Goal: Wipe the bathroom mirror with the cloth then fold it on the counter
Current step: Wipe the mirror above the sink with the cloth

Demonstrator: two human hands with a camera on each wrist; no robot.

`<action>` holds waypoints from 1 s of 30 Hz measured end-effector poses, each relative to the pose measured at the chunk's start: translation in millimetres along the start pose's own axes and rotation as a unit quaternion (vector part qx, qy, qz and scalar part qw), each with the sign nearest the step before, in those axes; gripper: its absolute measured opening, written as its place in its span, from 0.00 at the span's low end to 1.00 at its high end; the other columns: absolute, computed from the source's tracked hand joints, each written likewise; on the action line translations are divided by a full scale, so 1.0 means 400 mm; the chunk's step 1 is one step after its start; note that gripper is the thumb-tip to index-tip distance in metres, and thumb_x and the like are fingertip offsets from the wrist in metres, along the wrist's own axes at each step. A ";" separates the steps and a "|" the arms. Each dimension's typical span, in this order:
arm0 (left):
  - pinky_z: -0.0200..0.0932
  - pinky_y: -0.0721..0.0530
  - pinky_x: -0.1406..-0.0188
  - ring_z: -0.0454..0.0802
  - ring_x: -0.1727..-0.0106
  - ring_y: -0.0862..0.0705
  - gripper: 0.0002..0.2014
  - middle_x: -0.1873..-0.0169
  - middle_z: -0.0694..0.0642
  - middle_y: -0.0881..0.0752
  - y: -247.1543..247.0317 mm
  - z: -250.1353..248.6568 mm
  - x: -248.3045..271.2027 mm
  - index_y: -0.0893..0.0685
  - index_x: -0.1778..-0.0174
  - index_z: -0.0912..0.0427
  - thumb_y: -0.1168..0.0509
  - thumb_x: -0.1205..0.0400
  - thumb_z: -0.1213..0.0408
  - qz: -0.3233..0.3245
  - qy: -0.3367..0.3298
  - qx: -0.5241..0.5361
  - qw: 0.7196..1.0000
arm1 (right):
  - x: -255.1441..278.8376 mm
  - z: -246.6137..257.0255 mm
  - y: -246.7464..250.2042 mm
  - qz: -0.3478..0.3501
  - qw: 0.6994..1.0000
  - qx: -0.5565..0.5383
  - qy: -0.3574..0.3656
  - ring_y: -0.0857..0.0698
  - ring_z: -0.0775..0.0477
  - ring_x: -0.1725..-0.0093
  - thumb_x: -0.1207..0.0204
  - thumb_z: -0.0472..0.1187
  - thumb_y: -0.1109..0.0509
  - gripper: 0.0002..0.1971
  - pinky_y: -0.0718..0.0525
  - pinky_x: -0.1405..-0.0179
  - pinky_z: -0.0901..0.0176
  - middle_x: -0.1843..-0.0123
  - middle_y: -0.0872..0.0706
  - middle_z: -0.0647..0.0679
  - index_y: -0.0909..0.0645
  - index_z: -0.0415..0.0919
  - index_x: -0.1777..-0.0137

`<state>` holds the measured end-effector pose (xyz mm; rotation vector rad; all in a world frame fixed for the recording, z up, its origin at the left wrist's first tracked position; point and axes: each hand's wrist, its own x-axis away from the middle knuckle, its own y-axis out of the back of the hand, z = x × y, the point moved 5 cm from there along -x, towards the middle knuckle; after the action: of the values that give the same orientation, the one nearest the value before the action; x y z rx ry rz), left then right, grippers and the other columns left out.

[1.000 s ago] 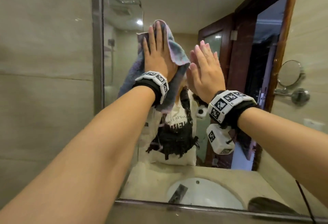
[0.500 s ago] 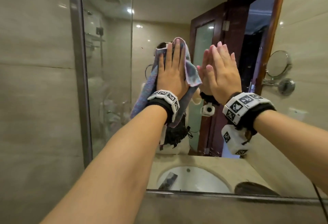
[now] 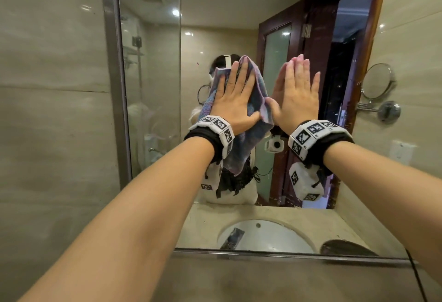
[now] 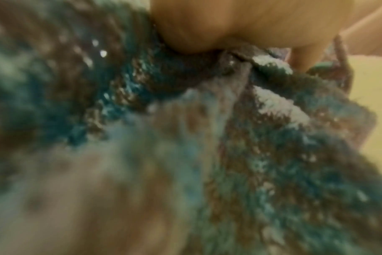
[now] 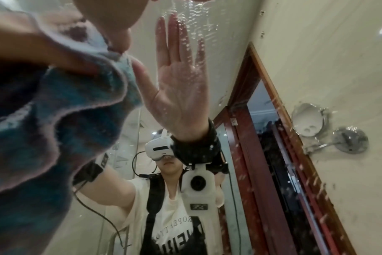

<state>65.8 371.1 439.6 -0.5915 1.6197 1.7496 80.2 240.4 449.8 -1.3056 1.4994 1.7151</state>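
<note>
A blue and purple mottled cloth point(image 3: 253, 115) is spread on the bathroom mirror point(image 3: 215, 28), its lower part hanging below my wrist. My left hand point(image 3: 235, 93) lies flat on it with straight fingers, pressing it to the glass. In the left wrist view the cloth point(image 4: 273, 155) fills the picture, blurred. My right hand point(image 3: 297, 91) is flat on the bare glass just right of the cloth, fingers straight and together, its thumb beside the cloth's edge. The right wrist view shows the cloth point(image 5: 65, 112) at left and the reflected palm behind water drops.
The mirror's metal frame point(image 3: 114, 86) runs down the left, tiled wall beyond it. A round shaving mirror on an arm point(image 3: 376, 81) is mounted on the right wall. The reflection shows the counter and sink point(image 3: 263, 234). The mirror's bottom edge point(image 3: 287, 253) is below my arms.
My left hand has slid the cloth to the right and down on the glass. The right hand has shifted a little with it, staying flat. My head has turned left.
</note>
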 end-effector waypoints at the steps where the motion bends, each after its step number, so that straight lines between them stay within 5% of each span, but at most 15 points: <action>1: 0.59 0.66 0.20 0.53 0.19 0.69 0.44 0.19 0.56 0.68 0.007 0.001 0.001 0.63 0.18 0.58 0.45 0.22 0.47 -0.004 -0.005 0.032 0.999 | -0.001 0.000 0.001 0.003 1.000 0.009 0.003 0.60 0.41 0.17 0.22 0.56 0.38 0.44 0.62 0.20 0.42 0.16 0.59 0.38 0.60 0.34 0.18; 3: 0.57 0.64 0.19 0.50 0.18 0.65 0.37 0.17 0.53 0.63 0.022 0.008 0.005 0.53 0.17 0.54 0.44 0.20 0.52 -0.041 -0.004 0.102 0.994 | -0.003 0.007 0.004 0.010 1.000 0.016 0.017 0.61 0.41 0.17 0.22 0.55 0.38 0.45 0.64 0.20 0.42 0.16 0.61 0.38 0.61 0.35 0.18; 5: 0.54 0.65 0.19 0.49 0.17 0.62 0.32 0.17 0.50 0.59 0.029 0.003 0.006 0.48 0.18 0.52 0.47 0.17 0.47 -0.077 0.008 0.123 0.989 | -0.006 0.009 0.007 0.013 1.000 0.009 0.017 0.62 0.42 0.17 0.22 0.57 0.38 0.46 0.64 0.20 0.42 0.16 0.62 0.39 0.62 0.36 0.18; 9: 0.58 0.70 0.24 0.54 0.18 0.65 0.38 0.18 0.54 0.64 -0.002 -0.024 -0.008 0.65 0.18 0.54 0.57 0.17 0.38 -0.070 0.080 -0.040 0.994 | -0.006 -0.002 0.003 0.006 1.000 -0.003 0.022 0.60 0.42 0.17 0.21 0.52 0.38 0.42 0.65 0.21 0.45 0.16 0.59 0.39 0.59 0.35 0.18; 12: 0.60 0.72 0.25 0.57 0.18 0.65 0.36 0.18 0.57 0.65 -0.014 -0.025 -0.016 0.66 0.18 0.55 0.60 0.15 0.40 -0.075 0.095 -0.069 0.990 | -0.009 -0.023 0.011 -0.025 0.999 -0.007 0.039 0.56 0.42 0.17 0.18 0.40 0.41 0.34 0.65 0.22 0.48 0.16 0.54 0.39 0.54 0.35 0.18; 22: 0.60 0.64 0.20 0.55 0.18 0.64 0.36 0.18 0.55 0.63 0.021 0.044 -0.018 0.66 0.19 0.52 0.59 0.16 0.38 -0.069 -0.010 -0.132 0.989 | -0.044 0.039 0.034 -0.072 0.992 -0.043 0.090 0.51 0.42 0.17 0.17 0.46 0.44 0.31 0.65 0.21 0.54 0.17 0.48 0.37 0.47 0.33 0.19; 27: 0.61 0.61 0.20 0.57 0.18 0.63 0.37 0.18 0.57 0.63 0.072 0.236 0.037 0.65 0.18 0.54 0.59 0.17 0.39 -0.112 0.142 -0.097 0.979 | -0.045 0.128 0.006 -0.069 0.988 -0.086 0.107 0.51 0.43 0.17 0.15 0.49 0.46 0.30 0.66 0.21 0.55 0.16 0.48 0.39 0.48 0.34 0.19; 30: 0.62 0.58 0.19 0.58 0.17 0.62 0.37 0.18 0.57 0.62 0.098 0.337 0.081 0.64 0.18 0.55 0.58 0.16 0.40 -0.116 0.174 -0.100 0.973 | -0.044 0.182 -0.008 -0.053 0.987 -0.105 0.110 0.53 0.44 0.17 0.15 0.50 0.47 0.31 0.62 0.19 0.50 0.16 0.50 0.40 0.49 0.35 0.18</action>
<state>30.8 509.3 460.0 -1.1924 1.5309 1.7104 66.2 313.6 458.6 -1.6996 1.3646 1.7437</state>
